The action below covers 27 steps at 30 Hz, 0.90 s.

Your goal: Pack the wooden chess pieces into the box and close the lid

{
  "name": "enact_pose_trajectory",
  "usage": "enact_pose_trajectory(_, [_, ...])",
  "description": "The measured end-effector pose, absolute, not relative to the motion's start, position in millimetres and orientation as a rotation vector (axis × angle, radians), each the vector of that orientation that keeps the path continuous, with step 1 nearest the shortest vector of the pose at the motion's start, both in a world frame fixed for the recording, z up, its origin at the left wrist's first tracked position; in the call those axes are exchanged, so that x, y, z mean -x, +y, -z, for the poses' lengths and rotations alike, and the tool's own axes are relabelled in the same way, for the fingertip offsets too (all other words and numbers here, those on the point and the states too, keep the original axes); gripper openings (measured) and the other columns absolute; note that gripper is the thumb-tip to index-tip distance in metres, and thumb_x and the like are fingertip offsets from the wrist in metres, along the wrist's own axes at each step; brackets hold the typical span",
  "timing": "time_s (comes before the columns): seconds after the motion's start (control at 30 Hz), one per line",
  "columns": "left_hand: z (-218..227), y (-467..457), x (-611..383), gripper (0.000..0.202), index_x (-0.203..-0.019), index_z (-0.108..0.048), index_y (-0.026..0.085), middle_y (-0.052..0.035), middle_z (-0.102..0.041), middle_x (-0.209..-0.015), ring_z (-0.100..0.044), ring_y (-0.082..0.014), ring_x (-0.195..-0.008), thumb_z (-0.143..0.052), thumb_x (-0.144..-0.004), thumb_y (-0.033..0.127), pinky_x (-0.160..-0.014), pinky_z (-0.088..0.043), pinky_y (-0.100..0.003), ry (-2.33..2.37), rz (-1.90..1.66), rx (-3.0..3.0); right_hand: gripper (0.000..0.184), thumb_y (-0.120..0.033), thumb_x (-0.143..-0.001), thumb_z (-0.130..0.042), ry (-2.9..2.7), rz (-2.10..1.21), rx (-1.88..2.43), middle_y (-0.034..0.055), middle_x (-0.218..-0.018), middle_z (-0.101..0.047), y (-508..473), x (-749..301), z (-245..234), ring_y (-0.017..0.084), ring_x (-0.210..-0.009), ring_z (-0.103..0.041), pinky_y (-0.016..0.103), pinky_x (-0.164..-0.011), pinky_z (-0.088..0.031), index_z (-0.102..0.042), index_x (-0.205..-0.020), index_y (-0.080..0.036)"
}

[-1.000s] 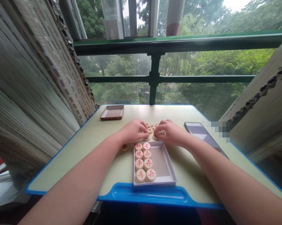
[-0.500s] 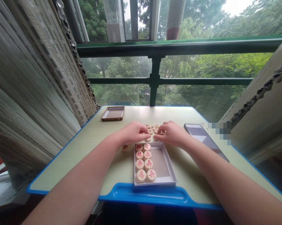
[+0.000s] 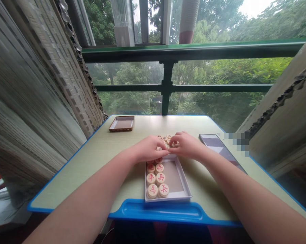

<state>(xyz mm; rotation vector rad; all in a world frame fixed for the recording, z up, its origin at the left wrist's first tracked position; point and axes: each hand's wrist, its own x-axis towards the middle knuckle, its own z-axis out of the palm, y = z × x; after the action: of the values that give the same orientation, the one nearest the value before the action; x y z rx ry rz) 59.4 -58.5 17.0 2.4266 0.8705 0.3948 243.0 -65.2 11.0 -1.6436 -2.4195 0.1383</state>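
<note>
While curled over round wooden discs beside the shallow white box, left hand, right hand: each grip's hold unclear.

One box, six uncovered pieces inside, one tray, one phone

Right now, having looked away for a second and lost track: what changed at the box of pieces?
The left hand slid right and nearer, over the far end of the white box, covering its top pieces; its fingertips now almost meet the right hand, which barely moved. Phone, brown tray and lower box pieces stayed put.
</note>
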Motion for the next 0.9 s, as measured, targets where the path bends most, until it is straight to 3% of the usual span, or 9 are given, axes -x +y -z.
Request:
enact_pose_trajectory(0.2, [-12,-59,-61,0.022,-0.072,-0.071,0.017,-0.002,-0.067,-0.067,-0.058,-0.0134,-0.064,-0.054,-0.072,0.03,-0.057,-0.042,-0.021,0.966,-0.371,-2.325,0.018,-0.03,-0.068,-0.062,-2.415,-0.138,1.651,0.0057,-0.083,-0.064,-65,-244,-15,0.02,-0.08,-0.056,0.025,-0.067,-0.041,-0.07,-0.082,-0.021])
enact_pose_trajectory(0.37, [-12,-59,-63,0.022,-0.062,-0.069,0.018,-0.0015,-0.066,-0.063,-0.057,-0.0132,-0.063,-0.054,-0.071,0.03,-0.059,-0.042,-0.021,0.949,-0.359,-2.372,0.019,-0.023,-0.066,-0.06,-2.429,-0.12,1.623,0.005,-0.084,-0.064,-72,-246,-27,0.02,-0.082,-0.056,0.025,-0.065,-0.042,-0.07,-0.081,-0.021])
enact_pose_trajectory(0.6, [-11,-57,-63,0.02,-0.072,-0.071,0.018,-0.0015,-0.068,-0.068,-0.059,-0.0137,-0.067,-0.053,-0.071,0.026,-0.062,-0.044,-0.021,0.952,-0.326,-2.368,0.012,-0.024,-0.066,-0.061,-2.468,-0.372,1.632,0.0014,-0.079,-0.065,-86,-249,-51,0.015,-0.067,-0.056,0.024,-0.061,-0.041,-0.07,-0.074,-0.022])
enact_pose_trajectory(0.9, [-12,-59,-63,0.02,-0.069,-0.071,0.016,-0.0025,-0.067,-0.07,-0.059,-0.0138,-0.068,-0.053,-0.072,0.026,-0.064,-0.043,-0.021,0.944,-0.342,-2.371,0.021,-0.021,-0.069,-0.056,-2.5,-0.539,1.706,0.0012,-0.082,-0.068,-78,-256,-45,0.014,-0.067,-0.058,0.023,-0.058,-0.039,-0.071,-0.084,-0.022])
